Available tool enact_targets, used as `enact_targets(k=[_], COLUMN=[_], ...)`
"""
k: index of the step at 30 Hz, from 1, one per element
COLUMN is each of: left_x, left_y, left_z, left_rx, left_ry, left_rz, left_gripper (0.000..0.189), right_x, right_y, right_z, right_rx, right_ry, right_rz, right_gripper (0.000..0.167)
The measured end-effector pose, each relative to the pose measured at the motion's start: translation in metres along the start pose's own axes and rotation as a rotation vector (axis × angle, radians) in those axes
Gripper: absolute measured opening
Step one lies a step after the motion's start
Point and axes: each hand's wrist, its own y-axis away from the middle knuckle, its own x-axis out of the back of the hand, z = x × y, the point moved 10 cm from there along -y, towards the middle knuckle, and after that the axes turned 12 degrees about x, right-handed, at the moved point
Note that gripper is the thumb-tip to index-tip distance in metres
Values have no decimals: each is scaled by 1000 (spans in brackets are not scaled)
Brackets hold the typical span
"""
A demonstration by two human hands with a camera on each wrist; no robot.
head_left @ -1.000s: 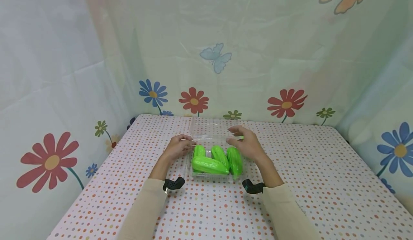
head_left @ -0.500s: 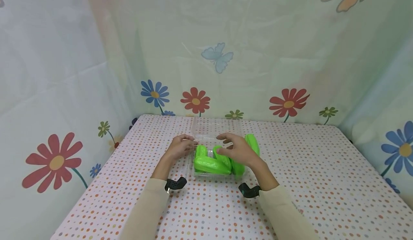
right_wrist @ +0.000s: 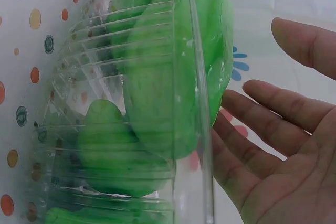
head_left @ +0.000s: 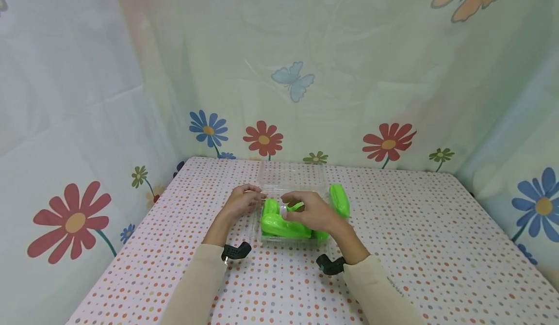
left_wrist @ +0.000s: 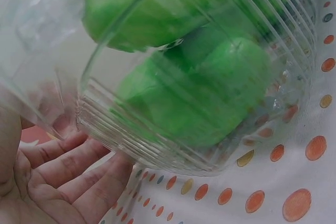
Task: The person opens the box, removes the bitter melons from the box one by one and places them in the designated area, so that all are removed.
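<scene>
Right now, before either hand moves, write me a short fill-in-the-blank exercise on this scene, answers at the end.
1. The pieces in the box are coloured ____.
2. In the head view, the loose piece lies just to the ____ of the box.
3. The lid is not shut but ____.
4. The hand over the pieces is the person's ____ one.

Missing words: green; right; open; right.

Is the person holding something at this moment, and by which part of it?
The right hand is spread and holds nothing. The left hand is at the far left corner of the clear box; whether it grips there cannot be told.
</scene>
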Motion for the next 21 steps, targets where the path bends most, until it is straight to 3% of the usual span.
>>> enact_targets(k=[9, 21], left_x=[1, 0], left_y=[0, 1], left_z=[-2, 0], left_rx=[-2, -7], left_ry=[-11, -12], left_rz=[-2, -3], left_gripper=[36, 36], right_x=[-13, -28], right_y=[-1, -2], right_z=[-4, -8], right_rx=[15, 51], right_ry=[-25, 49], right_rz=[-67, -106], right_gripper=[47, 35])
